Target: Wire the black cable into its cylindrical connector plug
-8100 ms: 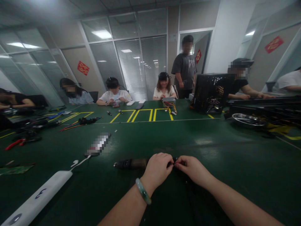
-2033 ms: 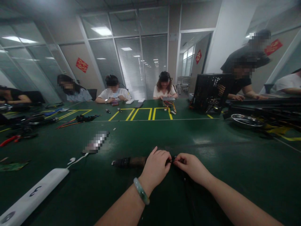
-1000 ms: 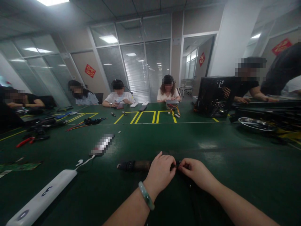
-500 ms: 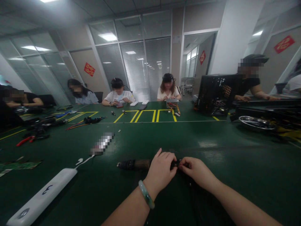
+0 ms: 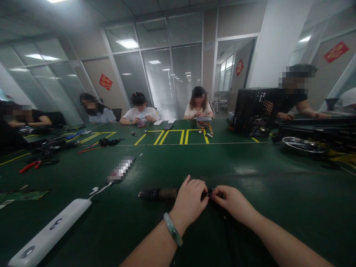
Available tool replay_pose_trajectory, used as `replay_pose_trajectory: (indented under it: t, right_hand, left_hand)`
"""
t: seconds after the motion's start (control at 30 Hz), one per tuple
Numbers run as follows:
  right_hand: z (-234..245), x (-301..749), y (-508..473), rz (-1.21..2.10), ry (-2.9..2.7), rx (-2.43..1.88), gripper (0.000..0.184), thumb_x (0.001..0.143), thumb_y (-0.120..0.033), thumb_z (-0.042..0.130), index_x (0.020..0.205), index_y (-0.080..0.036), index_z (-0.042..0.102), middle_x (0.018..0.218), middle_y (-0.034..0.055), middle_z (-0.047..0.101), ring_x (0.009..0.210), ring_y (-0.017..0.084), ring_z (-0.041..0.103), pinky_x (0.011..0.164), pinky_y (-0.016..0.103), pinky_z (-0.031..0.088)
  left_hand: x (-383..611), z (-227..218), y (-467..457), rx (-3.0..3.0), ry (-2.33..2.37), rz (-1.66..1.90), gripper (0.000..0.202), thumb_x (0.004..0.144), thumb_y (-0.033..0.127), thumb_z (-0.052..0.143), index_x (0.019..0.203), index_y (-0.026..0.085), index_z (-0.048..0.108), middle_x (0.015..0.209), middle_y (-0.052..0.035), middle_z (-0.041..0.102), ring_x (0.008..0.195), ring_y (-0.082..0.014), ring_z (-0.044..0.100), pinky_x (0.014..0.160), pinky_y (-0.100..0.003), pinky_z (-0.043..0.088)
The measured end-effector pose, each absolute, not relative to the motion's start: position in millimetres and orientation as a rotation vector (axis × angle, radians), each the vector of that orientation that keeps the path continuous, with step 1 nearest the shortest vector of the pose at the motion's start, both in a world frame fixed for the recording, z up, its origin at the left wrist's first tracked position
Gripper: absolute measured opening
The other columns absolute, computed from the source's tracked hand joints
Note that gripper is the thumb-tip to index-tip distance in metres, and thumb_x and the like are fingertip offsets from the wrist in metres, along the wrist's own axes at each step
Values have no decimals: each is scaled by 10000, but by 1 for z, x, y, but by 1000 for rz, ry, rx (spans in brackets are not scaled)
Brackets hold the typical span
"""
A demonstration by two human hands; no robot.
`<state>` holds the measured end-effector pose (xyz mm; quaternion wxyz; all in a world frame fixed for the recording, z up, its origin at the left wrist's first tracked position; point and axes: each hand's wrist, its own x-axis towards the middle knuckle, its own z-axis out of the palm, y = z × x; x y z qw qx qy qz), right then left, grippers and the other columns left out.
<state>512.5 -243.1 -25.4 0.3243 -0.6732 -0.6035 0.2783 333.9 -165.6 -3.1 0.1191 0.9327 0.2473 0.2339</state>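
Note:
A dark cylindrical tool (image 5: 164, 194), which looks like an electric screwdriver, lies crosswise on the green table with its metal tip to the left. Its middle is brownish and the rest black. My left hand (image 5: 192, 194), a jade-like bangle on its wrist, is wrapped over the right part of the tool. Close beside it my right hand (image 5: 229, 200) pinches at the tool's right end, thumb and forefinger together. What sits between those fingertips is too small and dark to make out. A dark cord seems to run down towards me below the right hand.
A white power strip (image 5: 51, 231) lies at front left, its lead running to a pixelated object (image 5: 121, 170). Farther left are a green circuit board (image 5: 23, 196), red-handled pliers (image 5: 30, 166) and cables. A black computer case (image 5: 254, 111) and metal bowl (image 5: 303, 144) stand right. Several people sit opposite.
The fingertips of my right hand have shifted very slightly left, towards my left hand. My left hand and the tool are nearly still.

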Motion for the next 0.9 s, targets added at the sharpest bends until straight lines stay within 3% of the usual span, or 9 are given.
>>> replay_pose_trajectory:
  t: [0.2, 0.43, 0.7, 0.9]
  right_hand:
    - [-23, 512, -243, 739, -1592, -1771, 152, 863, -303, 544, 828, -213, 662, 800, -21, 690, 721, 151, 621, 629, 224, 405]
    - [-25, 512, -243, 749, -1600, -1777, 170, 868, -316, 540, 847, -208, 669, 819, -8, 695, 735, 161, 627, 645, 233, 424]
    - [-24, 512, -243, 736, -1606, -1778, 169, 859, -319, 543, 840, -213, 674, 819, -7, 697, 745, 168, 627, 652, 240, 426]
    - [-23, 512, -243, 749, -1598, -1785, 176, 862, -328, 541, 829, -215, 672, 815, -7, 697, 732, 168, 628, 635, 237, 422]
  left_hand:
    - [335, -3, -166, 2763, 672, 652, 123, 817, 136, 585, 901, 225, 580, 1058, 5, 628, 1059, -174, 552, 1133, -458, 180]
    - [334, -2, -167, 2730, 735, 619, 117, 811, 222, 635, 912, 217, 577, 1017, -7, 634, 1023, -192, 566, 1116, -473, 209]
    - [333, -1, -165, 2731, 687, 622, 81, 821, 169, 611, 878, 221, 583, 1010, 13, 637, 1021, -170, 559, 1123, -436, 197]
    - [333, -1, -166, 2722, 739, 621, 160, 813, 211, 636, 959, 225, 572, 1002, 13, 628, 1001, -169, 564, 1128, -444, 193]
